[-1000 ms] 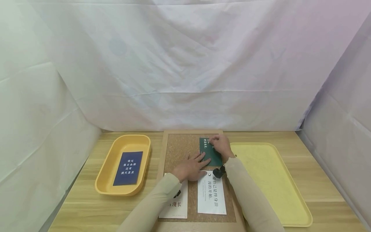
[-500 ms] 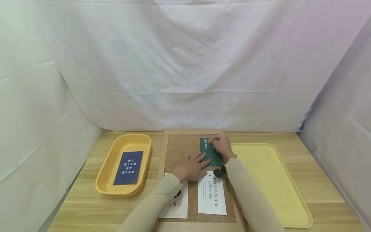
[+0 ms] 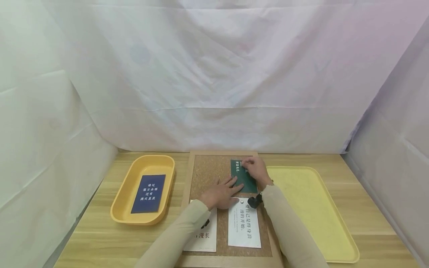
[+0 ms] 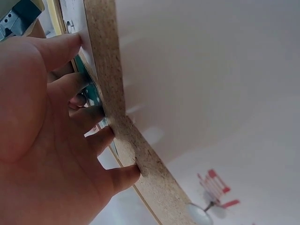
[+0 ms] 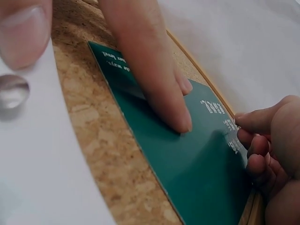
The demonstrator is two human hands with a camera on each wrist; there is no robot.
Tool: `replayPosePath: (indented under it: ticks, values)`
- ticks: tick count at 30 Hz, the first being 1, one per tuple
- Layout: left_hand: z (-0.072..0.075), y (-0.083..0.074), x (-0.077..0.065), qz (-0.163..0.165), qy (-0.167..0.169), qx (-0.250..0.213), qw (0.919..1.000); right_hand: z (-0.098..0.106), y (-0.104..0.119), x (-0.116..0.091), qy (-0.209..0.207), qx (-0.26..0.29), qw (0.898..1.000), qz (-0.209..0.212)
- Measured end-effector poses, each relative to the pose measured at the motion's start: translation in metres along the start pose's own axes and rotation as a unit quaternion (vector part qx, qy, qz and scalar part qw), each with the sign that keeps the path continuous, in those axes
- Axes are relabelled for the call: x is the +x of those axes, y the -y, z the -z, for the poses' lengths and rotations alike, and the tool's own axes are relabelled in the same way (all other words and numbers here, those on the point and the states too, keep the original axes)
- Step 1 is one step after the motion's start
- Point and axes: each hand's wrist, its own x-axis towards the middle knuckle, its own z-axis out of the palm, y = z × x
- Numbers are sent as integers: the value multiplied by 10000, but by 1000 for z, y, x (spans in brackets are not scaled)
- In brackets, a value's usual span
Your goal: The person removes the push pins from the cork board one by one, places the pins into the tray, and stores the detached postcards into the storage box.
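A dark green card (image 3: 247, 181) with white lettering lies at the upper right of a wood-framed corkboard (image 3: 211, 165). My left hand (image 3: 219, 195) presses it flat with spread fingers, the thumb at the top of a white card (image 3: 244, 232) below. Near that thumb a silver thumbtack (image 5: 13, 91) sits in the white card. At the green card's lettered end, the curled right hand (image 3: 256, 169) pinches with thumb and index finger (image 5: 258, 121); what lies between those fingertips is hidden. Another white card (image 3: 201, 243) with red characters is partly under the left forearm, and a thumbtack (image 4: 199, 213) pins it.
An orange-yellow tray (image 3: 115, 208) holding a dark blue card (image 3: 148, 195) stands left of the corkboard. On the right lies a pale yellow tray (image 3: 311, 208), partly behind the right sleeve. White cloth (image 3: 214, 74) hangs behind the wooden table (image 3: 90, 238).
Both hands keep their places on the green card. The right hand's fingers and wrist have shifted only very slightly, and the head view has tilted a little.
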Motion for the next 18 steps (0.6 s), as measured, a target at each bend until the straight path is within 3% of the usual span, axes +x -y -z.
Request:
replayPosePath:
  ticks: [8, 18]
  values:
    - [0, 1, 3, 6, 77, 29, 10000, 2, -4, 1, 85, 278, 9996, 37]
    - [-2, 2, 5, -6, 66, 41, 10000, -1, -8, 3, -75, 122, 9994, 320]
